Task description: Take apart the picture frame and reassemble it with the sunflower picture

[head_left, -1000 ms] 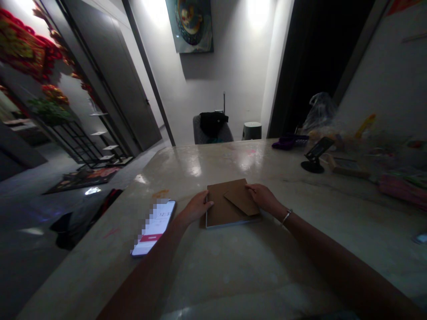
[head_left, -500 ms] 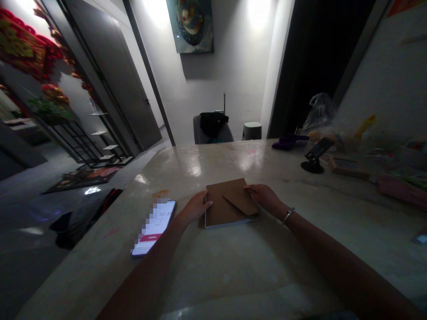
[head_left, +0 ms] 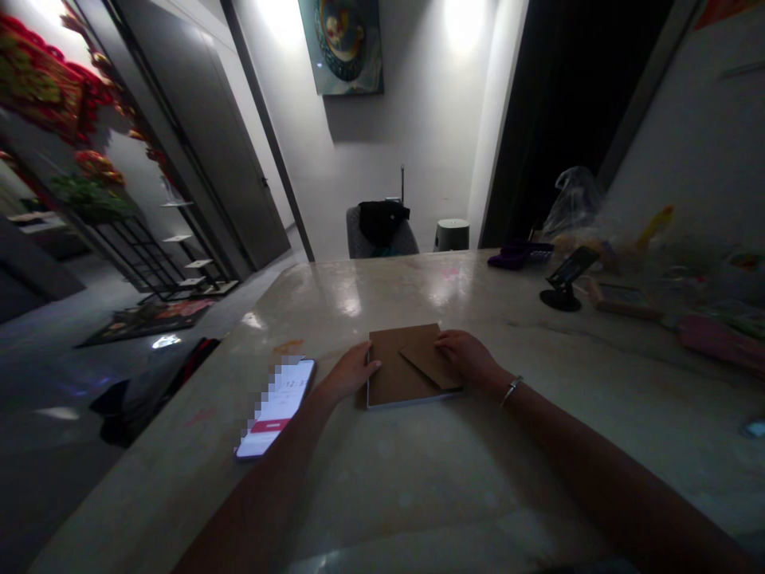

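Observation:
A brown notebook-like item [head_left: 388,375] with a pale lower edge lies on the marble table [head_left: 394,470]. Its brown cover has a triangular folded flap [head_left: 427,363] slanting across the right part. My left hand [head_left: 350,372] grips the left edge, thumb on top and fingers at the side. On the upper right part rests my right hand [head_left: 472,356], its fingers curled over the flap and partly hiding it. To the left of my left hand lies a phone [head_left: 280,406] with a lit screen.
A black stand [head_left: 565,283], a wooden frame [head_left: 621,298], a purple item [head_left: 514,253] and a clear plastic bag [head_left: 574,207] sit on the table's right side. Beyond the far edge are a chair [head_left: 355,235] with a black item on it and a grey-white bin [head_left: 453,235].
My right hand has moved slightly left and inward over the brown cover. The flap and the cover's right side now lie a little lower. My left hand keeps its place.

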Tool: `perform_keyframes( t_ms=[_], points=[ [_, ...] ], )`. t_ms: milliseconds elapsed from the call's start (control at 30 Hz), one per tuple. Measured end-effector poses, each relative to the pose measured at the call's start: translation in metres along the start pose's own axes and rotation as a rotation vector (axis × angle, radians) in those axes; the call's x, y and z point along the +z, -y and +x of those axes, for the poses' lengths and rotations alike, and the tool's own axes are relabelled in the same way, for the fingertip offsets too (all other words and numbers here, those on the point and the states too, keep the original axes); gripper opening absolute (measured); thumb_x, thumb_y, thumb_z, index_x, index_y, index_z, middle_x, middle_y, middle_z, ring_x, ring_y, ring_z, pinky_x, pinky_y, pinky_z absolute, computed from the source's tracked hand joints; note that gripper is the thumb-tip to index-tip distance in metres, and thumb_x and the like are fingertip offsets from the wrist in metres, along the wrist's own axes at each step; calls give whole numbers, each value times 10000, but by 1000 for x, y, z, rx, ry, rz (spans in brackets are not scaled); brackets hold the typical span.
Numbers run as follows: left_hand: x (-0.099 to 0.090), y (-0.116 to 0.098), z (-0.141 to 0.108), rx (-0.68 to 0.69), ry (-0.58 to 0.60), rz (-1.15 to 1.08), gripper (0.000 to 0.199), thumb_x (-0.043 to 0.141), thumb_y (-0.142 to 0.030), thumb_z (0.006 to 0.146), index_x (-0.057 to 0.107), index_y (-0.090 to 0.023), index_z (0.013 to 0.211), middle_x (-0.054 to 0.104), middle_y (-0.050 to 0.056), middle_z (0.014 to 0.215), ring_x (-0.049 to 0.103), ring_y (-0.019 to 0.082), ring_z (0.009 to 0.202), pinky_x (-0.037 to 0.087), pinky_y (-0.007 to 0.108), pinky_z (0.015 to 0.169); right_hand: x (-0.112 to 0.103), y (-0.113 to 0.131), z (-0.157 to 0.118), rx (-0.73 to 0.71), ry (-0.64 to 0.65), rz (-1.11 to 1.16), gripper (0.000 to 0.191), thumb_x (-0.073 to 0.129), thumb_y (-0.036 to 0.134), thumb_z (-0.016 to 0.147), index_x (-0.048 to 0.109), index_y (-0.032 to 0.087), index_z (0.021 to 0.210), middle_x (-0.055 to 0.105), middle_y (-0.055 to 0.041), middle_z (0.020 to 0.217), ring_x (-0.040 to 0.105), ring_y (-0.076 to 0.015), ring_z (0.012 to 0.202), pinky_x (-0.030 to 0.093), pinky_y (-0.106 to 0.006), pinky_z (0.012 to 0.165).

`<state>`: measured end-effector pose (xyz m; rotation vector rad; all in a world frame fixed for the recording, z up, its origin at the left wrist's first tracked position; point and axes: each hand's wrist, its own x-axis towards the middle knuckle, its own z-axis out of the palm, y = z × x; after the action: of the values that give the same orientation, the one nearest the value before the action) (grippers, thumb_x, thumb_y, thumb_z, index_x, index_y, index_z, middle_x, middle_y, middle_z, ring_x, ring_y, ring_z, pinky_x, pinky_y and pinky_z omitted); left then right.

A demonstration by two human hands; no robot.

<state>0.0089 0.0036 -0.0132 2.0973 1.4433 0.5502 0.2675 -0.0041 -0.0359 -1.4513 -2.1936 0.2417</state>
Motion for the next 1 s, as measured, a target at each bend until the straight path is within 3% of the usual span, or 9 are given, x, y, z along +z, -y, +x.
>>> perform_keyframes(
  t_ms=[267, 633, 800, 1000],
  points=[
    [2, 0, 0, 0, -5, 34, 432, 528, -263, 723, 523, -133, 1135, 541, 132, 1224, 477, 267, 1140, 320, 380, 986, 11, -16, 0, -68, 63, 104, 386, 327, 176, 871, 492, 178, 1220, 441, -75, 1334, 409, -168, 1220, 299, -357, 1036],
    [1, -7, -2, -17, 25, 142, 449, 473, -247, 769, 469, -84, 1188, 512, 151, 1247, 471, 221, 1146, 324, 323, 988, 9, -19, 4, -84, 67, 67, 384, 313, 200, 874, 520, 111, 1185, 489, -121, 1284, 448, -188, 1190, 319, -351, 1031],
    [2, -6, -1, -27, 16, 175, 441, 475, -255, 771, 467, -130, 1194, 514, 125, 1255, 474, 217, 1147, 325, 339, 993, 8, -16, 4, -69, 72, 101, 396, 306, 221, 883, 502, 122, 1214, 455, -116, 1315, 415, -191, 1218, 296, -368, 1047],
    [1, -1, 0, -25, 44, 234, 482, 436, -281, 785, 439, -133, 1244, 450, 115, 1317, 420, 198, 1203, 293, 322, 1020, -1, -25, 1, -88, 201, 231, 416, 360, 268, 868, 454, 164, 1260, 356, -86, 1389, 336, -177, 1270, 260, -369, 1062]
  ],
)
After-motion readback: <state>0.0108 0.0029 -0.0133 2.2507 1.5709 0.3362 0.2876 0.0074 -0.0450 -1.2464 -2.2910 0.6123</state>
